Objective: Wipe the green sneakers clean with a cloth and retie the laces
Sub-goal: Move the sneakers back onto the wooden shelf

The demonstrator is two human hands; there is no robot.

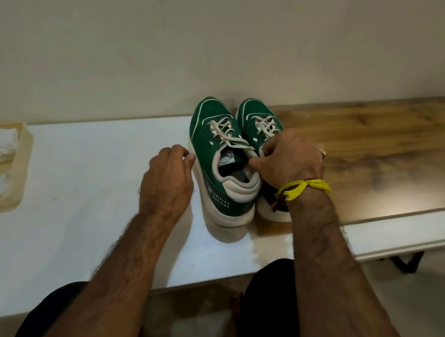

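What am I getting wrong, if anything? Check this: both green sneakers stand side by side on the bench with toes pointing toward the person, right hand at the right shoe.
The toes are wrong. In the head view both green sneakers point toward the wall, heels toward the person. They do stand side by side on the bench, right hand at the right shoe.

Both bare forearms reach forward from the near edge. The left hand (169, 173) hovers palm down, its fingers loosely curled and holding nothing. The right hand (287, 156), farther right, has its fingers curled tight, thumb and fingertips pinched together, knuckles up.
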